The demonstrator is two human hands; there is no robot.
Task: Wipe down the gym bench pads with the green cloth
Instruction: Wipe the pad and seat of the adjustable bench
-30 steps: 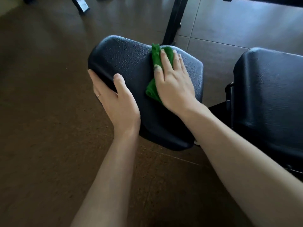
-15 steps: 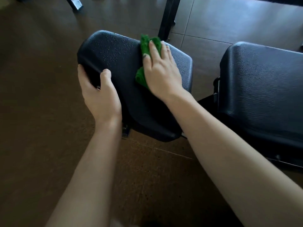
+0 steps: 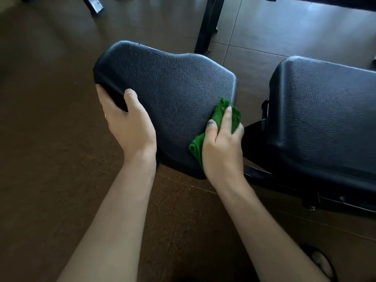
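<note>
A black textured seat pad (image 3: 171, 86) fills the middle of the view. My left hand (image 3: 126, 123) grips its left edge, thumb on top and fingers wrapped under the side. My right hand (image 3: 221, 145) holds the folded green cloth (image 3: 220, 113) against the pad's near right corner, with the fingers curled over the cloth and around the pad's edge. Part of the cloth sticks out beyond my fingertips and below my thumb. A second, larger black bench pad (image 3: 325, 110) lies to the right, separated from the seat pad by a gap.
Black metal frame parts (image 3: 305, 192) run under the larger pad. A black upright post (image 3: 207, 25) stands behind the seat pad, and another frame foot (image 3: 93, 5) is at the top left. Brown floor surrounds the bench.
My right hand has slid the green cloth from the far top edge of the seat pad down to its near right corner. My left hand stays on the left edge.
</note>
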